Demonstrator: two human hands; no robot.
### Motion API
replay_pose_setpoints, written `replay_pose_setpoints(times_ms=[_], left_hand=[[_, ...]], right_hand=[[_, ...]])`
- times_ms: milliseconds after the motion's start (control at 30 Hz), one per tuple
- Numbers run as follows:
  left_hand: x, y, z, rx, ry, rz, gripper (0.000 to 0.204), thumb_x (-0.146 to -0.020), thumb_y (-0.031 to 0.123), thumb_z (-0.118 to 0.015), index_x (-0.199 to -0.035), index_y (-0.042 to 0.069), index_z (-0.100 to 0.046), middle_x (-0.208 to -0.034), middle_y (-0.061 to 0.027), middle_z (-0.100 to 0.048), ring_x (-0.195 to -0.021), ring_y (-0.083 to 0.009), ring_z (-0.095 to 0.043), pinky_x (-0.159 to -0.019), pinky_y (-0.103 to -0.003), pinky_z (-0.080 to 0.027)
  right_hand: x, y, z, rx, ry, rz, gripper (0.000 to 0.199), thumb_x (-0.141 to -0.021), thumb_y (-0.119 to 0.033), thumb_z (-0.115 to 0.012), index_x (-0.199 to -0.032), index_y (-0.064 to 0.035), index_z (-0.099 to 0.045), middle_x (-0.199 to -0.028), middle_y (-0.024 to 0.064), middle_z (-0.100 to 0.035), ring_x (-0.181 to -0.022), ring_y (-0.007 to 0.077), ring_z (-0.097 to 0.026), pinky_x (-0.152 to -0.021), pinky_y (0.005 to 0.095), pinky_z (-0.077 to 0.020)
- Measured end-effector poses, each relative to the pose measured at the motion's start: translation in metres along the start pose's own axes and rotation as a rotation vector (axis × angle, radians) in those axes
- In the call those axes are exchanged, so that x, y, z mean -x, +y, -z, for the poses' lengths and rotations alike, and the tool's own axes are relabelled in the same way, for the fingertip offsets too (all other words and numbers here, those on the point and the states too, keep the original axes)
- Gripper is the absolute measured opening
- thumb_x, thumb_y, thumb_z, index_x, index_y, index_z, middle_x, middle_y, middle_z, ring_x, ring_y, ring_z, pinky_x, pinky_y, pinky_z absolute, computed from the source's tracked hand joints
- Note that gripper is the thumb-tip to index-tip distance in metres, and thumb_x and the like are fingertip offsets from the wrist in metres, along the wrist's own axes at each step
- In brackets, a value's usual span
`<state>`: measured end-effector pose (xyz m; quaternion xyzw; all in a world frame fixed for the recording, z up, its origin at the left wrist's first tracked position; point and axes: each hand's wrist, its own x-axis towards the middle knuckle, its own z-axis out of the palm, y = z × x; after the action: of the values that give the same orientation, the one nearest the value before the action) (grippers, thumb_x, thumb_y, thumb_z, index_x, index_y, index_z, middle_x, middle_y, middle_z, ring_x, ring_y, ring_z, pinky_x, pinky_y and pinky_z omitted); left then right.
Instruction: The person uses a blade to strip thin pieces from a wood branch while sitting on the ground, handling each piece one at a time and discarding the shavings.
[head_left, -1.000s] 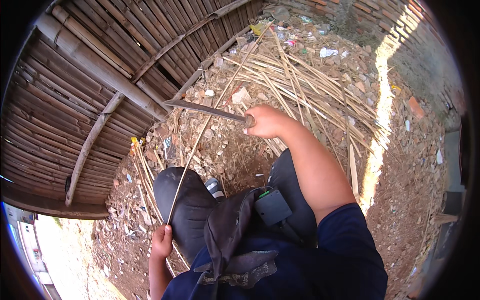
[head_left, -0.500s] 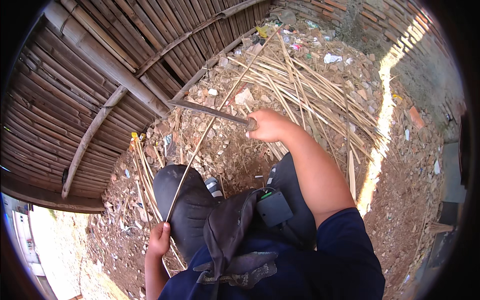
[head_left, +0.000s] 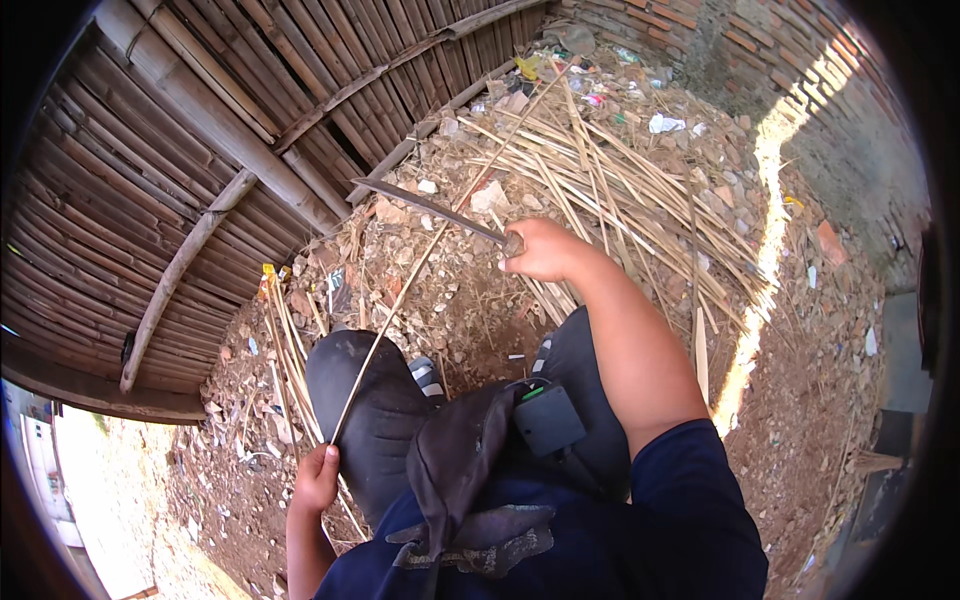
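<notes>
My right hand (head_left: 540, 250) grips the handle of a long dark knife (head_left: 425, 204), its blade pointing left and away, laid across a thin bamboo strip (head_left: 400, 295). My left hand (head_left: 317, 478) holds the near end of that strip beside my left knee. The strip runs diagonally from my left hand up toward the far pile of split bamboo (head_left: 600, 180). I sit with dark trousers, knees bent; a small black device (head_left: 548, 420) lies in my lap.
A woven bamboo wall (head_left: 200, 150) with round bamboo poles stands to the left. A few loose strips (head_left: 285, 350) lie by my left knee. The ground is dirt with rubble, scraps and litter. A brick wall (head_left: 800, 60) rises at the far right.
The view has shifted slightly; the knife and right hand have stayed on the strip, edging a little along it. The left hand keeps its hold.
</notes>
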<state>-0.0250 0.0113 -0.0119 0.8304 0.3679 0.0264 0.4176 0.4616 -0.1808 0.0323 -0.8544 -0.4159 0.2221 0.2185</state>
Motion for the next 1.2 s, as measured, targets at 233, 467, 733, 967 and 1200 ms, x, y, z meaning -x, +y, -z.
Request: replay_pose_setpoints(times_ms=[233, 467, 733, 967, 1200], left_hand=[[-0.001, -0.008, 0.000, 0.103, -0.021, 0.029, 0.046, -0.108, 0.036, -0.050, -0.074, 0.004, -0.052, -0.064, 0.0041, -0.045, -0.065, -0.0080, -0.040, -0.057, -0.030, -0.036], [-0.003, -0.012, 0.002, 0.079, -0.038, 0.029, 0.048, -0.108, 0.039, -0.049, -0.075, 0.004, -0.052, -0.064, 0.0038, -0.045, -0.065, -0.0084, -0.040, -0.057, -0.030, -0.036], [-0.004, -0.007, 0.002, 0.102, -0.058, 0.041, 0.050, -0.108, 0.041, -0.048, -0.073, 0.005, -0.051, -0.065, 0.0046, -0.044, -0.064, -0.0078, -0.039, -0.056, -0.030, -0.035], [-0.002, -0.004, 0.003, 0.117, -0.059, 0.038, 0.050, -0.108, 0.041, -0.048, -0.072, 0.005, -0.050, -0.064, 0.0046, -0.044, -0.063, -0.0080, -0.039, -0.055, -0.030, -0.035], [-0.003, -0.005, 0.000, 0.089, -0.027, -0.005, 0.051, -0.108, 0.040, -0.048, -0.072, 0.004, -0.050, -0.063, 0.0025, -0.045, -0.062, -0.0094, -0.041, -0.056, -0.031, -0.036]], right_hand=[[0.007, -0.028, -0.004, 0.093, -0.223, 0.057, 0.059, -0.085, -0.033, -0.076, -0.136, -0.0073, -0.061, -0.127, 0.0204, -0.066, -0.119, 0.0364, -0.062, -0.101, 0.0435, -0.0502], [0.004, -0.007, 0.002, 0.037, -0.080, 0.056, 0.058, -0.084, -0.033, -0.077, -0.134, -0.0092, -0.063, -0.121, 0.0212, -0.068, -0.113, 0.0360, -0.065, -0.097, 0.0432, -0.0510], [0.001, -0.010, -0.003, 0.003, -0.067, 0.034, 0.052, -0.084, -0.034, -0.076, -0.128, -0.0093, -0.066, -0.108, 0.0187, -0.071, -0.105, 0.0354, -0.067, -0.093, 0.0422, -0.0523], [0.002, -0.013, -0.010, 0.028, -0.061, 0.093, 0.052, -0.083, -0.033, -0.076, -0.127, -0.0064, -0.065, -0.110, 0.0206, -0.070, -0.105, 0.0364, -0.067, -0.091, 0.0444, -0.0525], [-0.011, 0.003, 0.000, -0.008, -0.013, 0.058, 0.054, -0.083, -0.035, -0.078, -0.126, -0.0049, -0.066, -0.115, 0.0243, -0.068, -0.110, 0.0386, -0.065, -0.096, 0.0429, -0.0507]])
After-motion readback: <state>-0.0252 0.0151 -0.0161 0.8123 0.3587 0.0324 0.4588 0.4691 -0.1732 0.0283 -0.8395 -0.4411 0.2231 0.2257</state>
